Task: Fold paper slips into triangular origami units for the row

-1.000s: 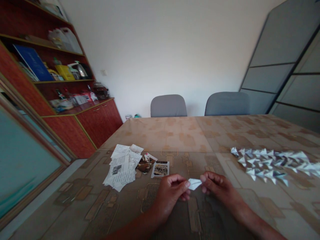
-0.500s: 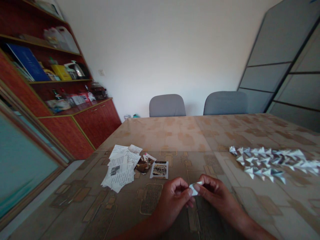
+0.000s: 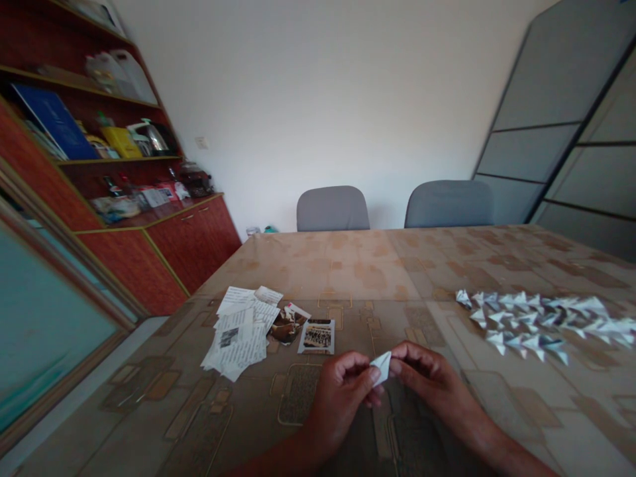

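Observation:
Between my two hands, above the near part of the table, is a small folded piece of white paper (image 3: 381,367) with a pointed upper right corner. My left hand (image 3: 345,391) pinches its left side between thumb and fingers. The thumb and bent fingers of my right hand (image 3: 427,377) close on its right edge. Left of my hands lie a loose pile of printed paper pieces (image 3: 238,338), a brown picture piece (image 3: 287,324) and a small photo print (image 3: 317,337). Rows of folded paper pieces (image 3: 527,318) with upright points stand off to the right.
A patterned cloth covers the table (image 3: 348,265). Two grey chairs (image 3: 332,209) stand behind its far edge, against the white wall. A red-brown cabinet (image 3: 193,245) with filled shelves is at the left, and grey sliding doors (image 3: 536,132) are at the right.
The folded paper has turned in my fingers, so more of its white face and its point show. My right thumb has shifted off its front toward the right edge.

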The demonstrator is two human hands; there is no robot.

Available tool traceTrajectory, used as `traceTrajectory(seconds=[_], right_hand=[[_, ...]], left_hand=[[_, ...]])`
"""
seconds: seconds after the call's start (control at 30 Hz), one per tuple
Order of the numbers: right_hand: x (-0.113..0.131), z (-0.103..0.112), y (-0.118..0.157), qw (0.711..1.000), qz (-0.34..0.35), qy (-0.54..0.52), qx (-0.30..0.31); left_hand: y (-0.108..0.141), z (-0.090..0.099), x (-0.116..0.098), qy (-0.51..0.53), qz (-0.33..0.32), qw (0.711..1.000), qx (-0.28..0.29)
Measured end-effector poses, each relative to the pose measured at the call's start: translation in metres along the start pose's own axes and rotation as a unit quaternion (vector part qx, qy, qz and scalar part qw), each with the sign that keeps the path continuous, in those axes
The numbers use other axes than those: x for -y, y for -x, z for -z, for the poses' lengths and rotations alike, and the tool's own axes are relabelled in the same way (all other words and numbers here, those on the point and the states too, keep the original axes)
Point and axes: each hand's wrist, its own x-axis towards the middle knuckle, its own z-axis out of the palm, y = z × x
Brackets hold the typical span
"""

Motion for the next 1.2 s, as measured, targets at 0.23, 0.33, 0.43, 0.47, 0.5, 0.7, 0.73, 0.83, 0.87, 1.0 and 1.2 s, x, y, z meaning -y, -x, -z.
traceTrajectory(seconds=[0.23,0.33,0.43,0.47,0.5,0.7,0.73,0.83,0.87,1.0,1.2], right_hand=[[0.002,-0.002,0.0,1.0,0.007,-0.02,0.019],[0.0,-0.003,0.001,1.0,-0.002,-0.012,0.019],[-0.003,-0.005,0.004,1.0,-0.007,-0.004,-0.006],[-0.004,-0.006,0.005,1.0,-0.009,-0.003,-0.014],[-0.005,-0.007,0.005,1.0,-0.01,-0.002,-0.02],[-0.004,-0.004,0.005,0.998,-0.005,0.047,-0.045],[-0.003,-0.002,0.005,0.997,-0.001,0.058,-0.049],[-0.001,0.002,0.005,0.996,0.008,0.074,-0.047],[-0.001,0.002,0.005,0.997,0.012,0.07,-0.042],[-0.006,-0.002,0.004,0.999,0.029,0.029,-0.035],[-0.012,-0.003,0.003,1.0,0.016,-0.011,0.008]], left_hand=[[0.001,-0.002,0.001,0.0,-0.003,1.0,-0.002],[0.002,-0.002,0.0,-0.015,0.002,1.0,-0.001],[0.003,-0.003,-0.001,-0.04,-0.001,0.999,0.008],[0.003,-0.003,-0.002,-0.05,-0.005,0.999,0.009],[0.004,-0.004,-0.002,-0.058,-0.009,0.998,0.011],[0.004,-0.004,0.001,-0.07,-0.016,0.997,0.018],[0.004,-0.004,0.002,-0.068,-0.015,0.997,0.016],[0.005,-0.004,0.003,-0.059,-0.014,0.998,0.004],[0.005,-0.004,0.003,-0.053,-0.015,0.998,0.0],[0.005,-0.004,0.002,-0.049,-0.022,0.999,0.004],[0.007,-0.005,0.003,-0.076,-0.033,0.996,0.024]])
